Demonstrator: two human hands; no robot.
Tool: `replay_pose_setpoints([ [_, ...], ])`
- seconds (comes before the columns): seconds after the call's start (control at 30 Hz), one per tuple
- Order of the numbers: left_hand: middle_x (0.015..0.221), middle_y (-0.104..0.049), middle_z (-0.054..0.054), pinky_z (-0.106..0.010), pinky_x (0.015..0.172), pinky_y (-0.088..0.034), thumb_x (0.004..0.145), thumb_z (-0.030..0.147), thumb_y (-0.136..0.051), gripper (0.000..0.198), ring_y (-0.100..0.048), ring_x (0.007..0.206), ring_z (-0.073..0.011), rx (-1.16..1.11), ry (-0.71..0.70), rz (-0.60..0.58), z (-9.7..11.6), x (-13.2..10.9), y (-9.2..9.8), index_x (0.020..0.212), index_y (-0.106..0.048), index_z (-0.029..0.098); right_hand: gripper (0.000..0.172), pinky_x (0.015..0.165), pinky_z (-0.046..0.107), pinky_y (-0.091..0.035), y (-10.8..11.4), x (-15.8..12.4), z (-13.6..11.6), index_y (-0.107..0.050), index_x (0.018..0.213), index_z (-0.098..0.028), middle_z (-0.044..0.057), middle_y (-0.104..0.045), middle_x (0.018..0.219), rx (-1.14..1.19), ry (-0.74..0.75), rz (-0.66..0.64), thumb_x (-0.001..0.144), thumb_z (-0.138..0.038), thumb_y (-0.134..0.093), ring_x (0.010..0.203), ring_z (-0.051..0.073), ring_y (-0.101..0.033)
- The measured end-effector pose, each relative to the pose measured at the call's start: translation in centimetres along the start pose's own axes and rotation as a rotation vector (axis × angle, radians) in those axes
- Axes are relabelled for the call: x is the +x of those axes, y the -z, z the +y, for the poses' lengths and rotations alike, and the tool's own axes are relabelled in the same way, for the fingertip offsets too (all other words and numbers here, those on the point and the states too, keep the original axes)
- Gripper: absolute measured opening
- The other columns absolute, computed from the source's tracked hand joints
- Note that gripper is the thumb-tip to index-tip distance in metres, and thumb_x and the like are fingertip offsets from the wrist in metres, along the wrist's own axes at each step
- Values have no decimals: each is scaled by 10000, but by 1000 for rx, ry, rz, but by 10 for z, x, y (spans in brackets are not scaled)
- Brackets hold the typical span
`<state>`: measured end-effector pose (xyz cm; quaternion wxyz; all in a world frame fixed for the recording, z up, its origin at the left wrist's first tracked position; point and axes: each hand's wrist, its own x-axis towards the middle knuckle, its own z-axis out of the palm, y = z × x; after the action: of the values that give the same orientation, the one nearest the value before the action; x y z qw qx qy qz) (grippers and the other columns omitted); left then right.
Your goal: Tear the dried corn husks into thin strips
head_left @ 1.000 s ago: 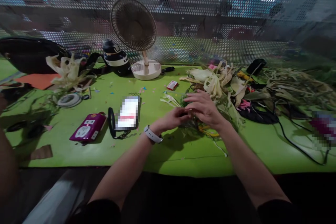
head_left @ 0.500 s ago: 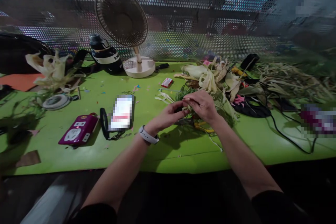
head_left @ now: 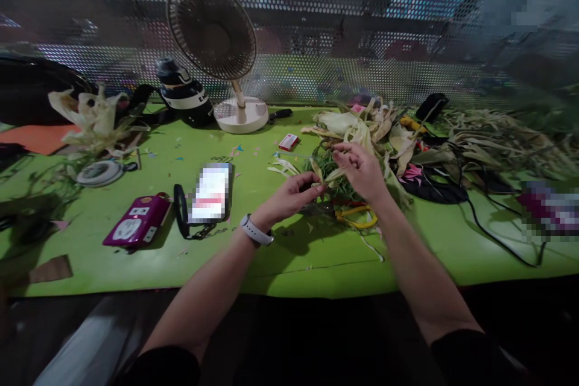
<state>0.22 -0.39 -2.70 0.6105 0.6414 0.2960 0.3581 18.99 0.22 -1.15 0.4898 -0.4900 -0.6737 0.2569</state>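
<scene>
Near edge: green table (head_left: 271, 274), front strip; yellow loop (head_left: 363, 217), maybe a scissors handle, lies just below the hands, presumably for easy reach.

Left hand (head_left: 289, 196): thumb and forefinger pinched together on a husk piece (head_left: 319, 171), apparently by its lower end so the rest stands free. Piece sits in front of the greens (head_left: 346, 189).

Right hand (head_left: 359, 172): over the greens, fingers bent; cannot tell whether tips close on anything. Its raised wrist likely keeps the palm off the greens.

Left of hands: phone (head_left: 210, 193), screen up, probably for viewing; socket block (head_left: 138, 223) beside it.

Farther: husk pile (head_left: 346, 122), close behind the greens, likely as stock. Fan (head_left: 212, 30) at back, before the mesh (head_left: 316, 30).
</scene>
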Motion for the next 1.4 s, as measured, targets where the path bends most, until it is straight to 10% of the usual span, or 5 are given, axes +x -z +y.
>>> replay_pose_setpoints([
  [0.17,704,-537,17,-208,549,-331,775,346,-653,205,-428,590,-63,-68,21,-12,1,0,1,805,-600,151,324,626,268,-502,19,2,0,-695,887,-210,4,-647,714,522,-224,-217,711,-481,-719,633,129,-593],
  [0.4,634,-552,20,-187,425,-299,735,358,-681,237,-457,449,-43,-111,147,27,0,0,1,778,-578,148,176,857,342,-466,5,-2,-2,-669,748,-212,33,-622,1056,452,45,-273,726,-372,-738,983,167,-579],
  [0.7,694,-601,9,-148,385,-373,770,371,-638,245,-577,481,-61,-94,122,101,-1,3,5,796,-559,141,255,490,221,-352,0,-8,-11,-563,815,-194,-31,-509,668,356,-112,-394,817,-442,-622,526,85,-414],
  [1.4,844,-655,-45,-212,531,-509,779,240,-621,285,-629,719,-129,-230,170,-81,3,-1,17,1045,-643,142,144,564,233,-378,9,-4,-14,-587,792,-166,-15,-558,674,170,-173,-483,785,-309,-597,611,104,-479],
])
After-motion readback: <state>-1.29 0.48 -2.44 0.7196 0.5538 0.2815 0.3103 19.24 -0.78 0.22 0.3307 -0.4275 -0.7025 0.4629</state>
